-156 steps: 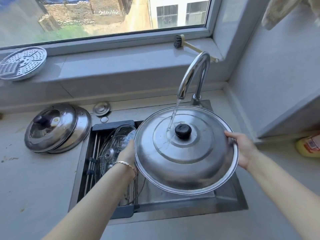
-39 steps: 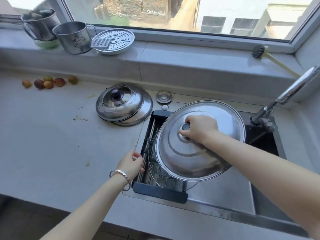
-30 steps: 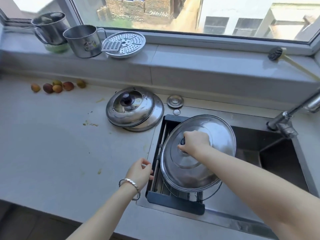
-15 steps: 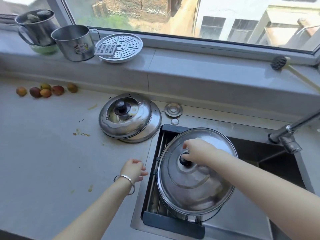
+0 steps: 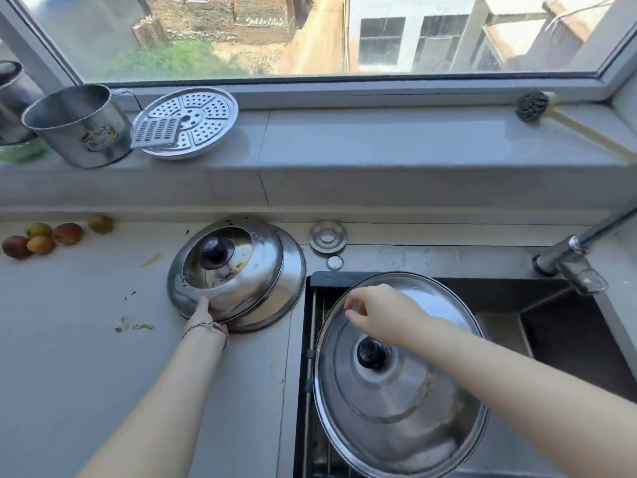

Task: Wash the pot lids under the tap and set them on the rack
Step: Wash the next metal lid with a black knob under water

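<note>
- Big lid (image 5: 396,401) sits lower centre of frame, dome up, on rack (image 5: 319,305) in left part of sink (image 5: 568,332).
- Right hand (image 5: 382,313) is over the lid's upper rim, off the knob (image 5: 370,353). Its fingers are loosely curled and hold nothing.
- Left hand (image 5: 203,317) is at the lower edge of top lid (image 5: 248,270), which is stacked on another on the counter (image 5: 69,322), centre-left. One digit lies on the dome and the rest are hidden, so can't tell the grip.

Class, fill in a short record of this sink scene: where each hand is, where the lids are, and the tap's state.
Large lid: resting on rack in sink
Right hand: over large lid, holding nothing
Left hand: touching near rim of upper stacked lid on counter; grip unclear
Tap: no water visible
</note>
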`<move>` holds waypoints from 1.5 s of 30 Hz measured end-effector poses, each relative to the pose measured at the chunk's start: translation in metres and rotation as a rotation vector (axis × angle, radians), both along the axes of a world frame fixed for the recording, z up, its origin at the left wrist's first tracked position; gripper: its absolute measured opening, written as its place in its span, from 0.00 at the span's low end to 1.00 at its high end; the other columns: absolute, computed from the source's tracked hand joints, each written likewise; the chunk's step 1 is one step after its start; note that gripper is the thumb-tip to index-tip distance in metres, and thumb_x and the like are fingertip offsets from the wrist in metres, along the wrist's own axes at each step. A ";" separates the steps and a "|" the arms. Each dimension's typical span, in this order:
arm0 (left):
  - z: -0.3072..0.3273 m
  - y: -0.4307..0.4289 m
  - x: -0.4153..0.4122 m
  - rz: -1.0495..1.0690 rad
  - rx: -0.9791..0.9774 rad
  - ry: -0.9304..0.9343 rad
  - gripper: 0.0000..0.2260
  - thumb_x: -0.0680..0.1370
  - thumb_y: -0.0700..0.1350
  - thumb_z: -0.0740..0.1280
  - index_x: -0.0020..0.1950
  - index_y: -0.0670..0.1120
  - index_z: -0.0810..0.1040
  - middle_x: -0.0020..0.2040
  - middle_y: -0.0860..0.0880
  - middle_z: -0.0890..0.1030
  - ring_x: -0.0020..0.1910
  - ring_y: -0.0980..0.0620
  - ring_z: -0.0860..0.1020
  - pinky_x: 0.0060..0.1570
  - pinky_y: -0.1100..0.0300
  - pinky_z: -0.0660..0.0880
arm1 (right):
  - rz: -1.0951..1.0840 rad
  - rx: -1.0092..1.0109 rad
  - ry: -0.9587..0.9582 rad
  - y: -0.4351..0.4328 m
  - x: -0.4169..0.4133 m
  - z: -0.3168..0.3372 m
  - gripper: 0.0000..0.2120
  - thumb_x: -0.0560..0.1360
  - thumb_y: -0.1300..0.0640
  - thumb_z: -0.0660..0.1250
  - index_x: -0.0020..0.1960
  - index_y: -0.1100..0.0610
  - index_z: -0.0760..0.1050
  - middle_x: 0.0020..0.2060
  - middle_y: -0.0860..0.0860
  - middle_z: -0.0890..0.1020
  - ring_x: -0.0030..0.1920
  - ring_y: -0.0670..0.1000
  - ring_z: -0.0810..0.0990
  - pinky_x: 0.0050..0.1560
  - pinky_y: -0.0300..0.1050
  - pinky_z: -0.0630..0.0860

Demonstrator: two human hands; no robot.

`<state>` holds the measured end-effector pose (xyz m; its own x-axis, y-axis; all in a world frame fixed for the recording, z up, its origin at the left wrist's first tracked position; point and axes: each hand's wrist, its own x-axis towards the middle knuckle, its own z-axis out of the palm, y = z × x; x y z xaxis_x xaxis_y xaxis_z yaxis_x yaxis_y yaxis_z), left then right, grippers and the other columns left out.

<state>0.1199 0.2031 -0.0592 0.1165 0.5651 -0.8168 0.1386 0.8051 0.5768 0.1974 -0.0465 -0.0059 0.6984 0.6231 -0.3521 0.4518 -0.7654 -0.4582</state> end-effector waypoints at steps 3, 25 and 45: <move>0.009 -0.005 0.007 0.082 0.005 -0.228 0.04 0.77 0.44 0.65 0.43 0.45 0.73 0.64 0.49 0.76 0.52 0.53 0.79 0.55 0.59 0.74 | -0.059 0.025 0.049 -0.006 -0.004 -0.008 0.11 0.76 0.53 0.59 0.53 0.53 0.77 0.48 0.48 0.82 0.42 0.48 0.73 0.41 0.40 0.69; 0.201 -0.233 -0.045 -0.565 0.045 -0.539 0.08 0.77 0.41 0.64 0.40 0.39 0.73 0.35 0.42 0.80 0.32 0.49 0.80 0.32 0.59 0.80 | 0.146 0.552 -0.919 -0.142 -0.050 0.100 0.16 0.70 0.66 0.59 0.54 0.64 0.80 0.48 0.56 0.84 0.47 0.56 0.83 0.49 0.46 0.76; 0.115 -0.401 0.002 -1.497 1.443 -0.169 0.14 0.80 0.54 0.54 0.57 0.50 0.74 0.42 0.49 0.82 0.43 0.45 0.79 0.40 0.56 0.72 | 0.028 -0.088 -0.187 -0.322 0.011 0.134 0.15 0.74 0.63 0.61 0.55 0.48 0.77 0.47 0.50 0.82 0.51 0.54 0.77 0.50 0.50 0.74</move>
